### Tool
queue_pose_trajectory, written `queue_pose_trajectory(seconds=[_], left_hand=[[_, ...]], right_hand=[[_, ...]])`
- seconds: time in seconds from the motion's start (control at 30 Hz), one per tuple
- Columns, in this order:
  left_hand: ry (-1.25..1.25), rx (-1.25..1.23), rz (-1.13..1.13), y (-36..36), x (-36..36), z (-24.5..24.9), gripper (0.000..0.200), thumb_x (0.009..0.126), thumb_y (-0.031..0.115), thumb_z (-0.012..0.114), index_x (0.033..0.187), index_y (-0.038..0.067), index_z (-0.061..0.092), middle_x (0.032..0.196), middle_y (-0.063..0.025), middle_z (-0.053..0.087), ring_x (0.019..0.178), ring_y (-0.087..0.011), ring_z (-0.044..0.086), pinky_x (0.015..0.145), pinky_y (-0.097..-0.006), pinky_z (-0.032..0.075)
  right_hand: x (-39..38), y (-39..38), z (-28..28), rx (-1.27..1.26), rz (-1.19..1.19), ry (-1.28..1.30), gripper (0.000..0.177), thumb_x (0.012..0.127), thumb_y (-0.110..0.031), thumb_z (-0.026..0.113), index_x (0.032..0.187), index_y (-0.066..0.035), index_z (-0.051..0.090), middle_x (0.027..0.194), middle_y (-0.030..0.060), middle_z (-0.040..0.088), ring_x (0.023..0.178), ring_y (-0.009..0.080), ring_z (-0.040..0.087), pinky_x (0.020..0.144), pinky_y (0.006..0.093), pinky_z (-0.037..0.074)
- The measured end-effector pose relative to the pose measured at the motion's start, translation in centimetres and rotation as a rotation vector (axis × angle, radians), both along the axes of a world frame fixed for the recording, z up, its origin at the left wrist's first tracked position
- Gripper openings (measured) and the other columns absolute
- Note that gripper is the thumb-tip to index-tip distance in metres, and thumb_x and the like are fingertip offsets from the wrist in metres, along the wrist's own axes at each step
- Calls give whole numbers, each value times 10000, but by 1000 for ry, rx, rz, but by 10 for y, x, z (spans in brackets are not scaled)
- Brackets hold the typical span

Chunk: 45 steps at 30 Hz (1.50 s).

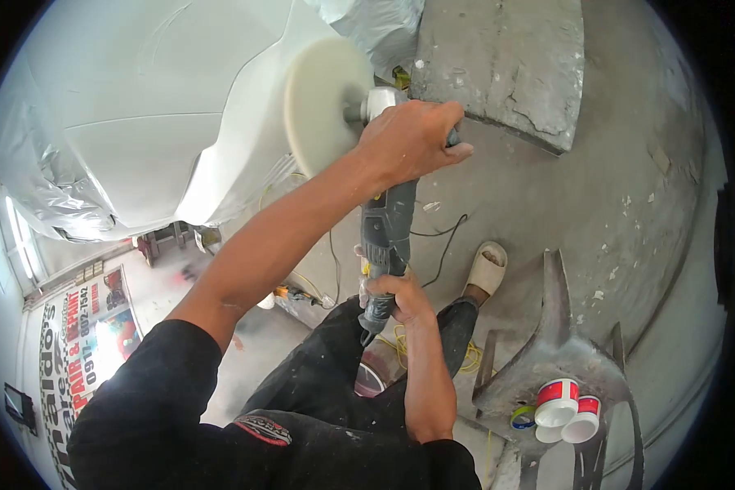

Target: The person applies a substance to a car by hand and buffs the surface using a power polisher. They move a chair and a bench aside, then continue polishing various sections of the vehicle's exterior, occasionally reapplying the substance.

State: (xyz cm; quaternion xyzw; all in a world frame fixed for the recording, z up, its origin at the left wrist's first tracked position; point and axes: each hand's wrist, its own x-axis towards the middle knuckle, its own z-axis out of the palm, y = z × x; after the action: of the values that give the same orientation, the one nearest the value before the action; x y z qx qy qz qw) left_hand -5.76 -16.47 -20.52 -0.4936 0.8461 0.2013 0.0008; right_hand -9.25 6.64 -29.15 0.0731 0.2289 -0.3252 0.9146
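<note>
Signboard (82,335) lettering fills the lower left of the frame. Above it, crinkled plastic sheeting (37,184) hangs along the left side of a white car panel (139,106) that takes up the upper left. The panel's lower edge curves down toward centre, with open floor showing beneath it. At upper centre a round foam pad (322,102) meets the panel's right edge. Just right of the pad, the left hand (412,139) is wrapped over the head of the polisher (388,220), fingers curled tight around it. The grey tool body runs down the middle of the frame to the right hand (392,298), whose fingers are closed around the rear grip above the dark trouser legs. A black cord (445,237) loops over bare concrete to the right, near a sandalled foot (486,269). A concrete slab (506,65) juts in at upper right, its chipped edge close to the left hand. In the lower right a metal stand (563,351) bears two red-and-white cups (557,402), with bare floor between it and the foot.
</note>
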Motion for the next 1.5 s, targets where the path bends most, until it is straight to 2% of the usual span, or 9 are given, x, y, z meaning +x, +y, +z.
queue_pose_trajectory(seconds=[0.2, 0.33, 0.47, 0.57, 0.7, 0.8, 0.9, 1.0, 1.5], left_hand=[[5, 124, 47, -14, 4, -34, 407, 834, 375, 808, 948, 30, 625, 765, -198, 680, 764, -419, 679, 681, -481, 540], [-47, 184, 45, -16, 7, -47, 406, 840, 387, 796, 951, 35, 625, 774, -201, 685, 772, -427, 681, 693, -487, 544], [-31, 209, 72, -17, 7, -52, 418, 841, 402, 791, 946, 35, 622, 768, -201, 686, 771, -428, 683, 697, -495, 543], [-13, 198, 81, -24, 1, -35, 428, 840, 411, 792, 947, 34, 622, 763, -196, 687, 772, -428, 684, 697, -498, 544], [19, 103, 102, -32, -16, 25, 421, 837, 400, 801, 939, 35, 617, 766, -190, 691, 775, -423, 688, 692, -487, 552], [143, 15, 101, -38, -21, 70, 401, 843, 376, 805, 911, 36, 603, 759, -183, 683, 764, -406, 689, 681, -476, 553], [201, -112, 35, -42, -24, 96, 387, 850, 357, 805, 882, 38, 589, 757, -172, 676, 764, -393, 690, 668, -469, 549], [211, -97, 56, -48, -30, 128, 380, 855, 347, 804, 872, 38, 582, 755, -164, 668, 765, -385, 689, 665, -472, 545], [376, -383, 57, -151, -59, 270, 396, 780, 348, 854, 873, 13, 663, 732, -172, 698, 694, -321, 711, 662, -402, 559]], right_hand=[[3, -5, -20, 70, 4, -35, 672, 708, -37, 679, 1372, 11, 587, 839, 140, 653, 652, 264, 655, 636, 433, 576], [-1, -6, -18, 138, 26, -70, 634, 749, -6, 686, 1375, -10, 585, 837, 89, 618, 681, 223, 639, 631, 395, 563], [-2, -2, -21, 199, 56, -65, 600, 761, -20, 685, 1355, -4, 599, 830, 103, 633, 677, 230, 644, 635, 403, 572], [-15, -9, -10, 179, 66, -11, 590, 756, -21, 689, 1340, -2, 609, 833, 118, 650, 667, 238, 653, 632, 402, 572], [-39, -29, 28, 35, 78, 75, 642, 744, -37, 675, 1377, 20, 582, 817, 132, 652, 675, 257, 662, 634, 417, 568], [-52, -45, 61, -26, 91, 127, 696, 712, -26, 693, 1393, 28, 561, 815, 130, 646, 676, 253, 659, 638, 410, 566], [-60, -56, 88, -61, 105, 141, 746, 680, -24, 710, 1404, 36, 540, 812, 133, 643, 665, 252, 657, 628, 408, 565], [-62, -65, 110, -75, 97, 182, 762, 670, -29, 708, 1408, 38, 529, 810, 136, 642, 650, 254, 654, 620, 408, 563], [-110, -189, 236, -295, 24, 362, 660, 675, -20, 662, 1330, 36, 603, 774, 137, 623, 628, 251, 623, 585, 395, 541]])
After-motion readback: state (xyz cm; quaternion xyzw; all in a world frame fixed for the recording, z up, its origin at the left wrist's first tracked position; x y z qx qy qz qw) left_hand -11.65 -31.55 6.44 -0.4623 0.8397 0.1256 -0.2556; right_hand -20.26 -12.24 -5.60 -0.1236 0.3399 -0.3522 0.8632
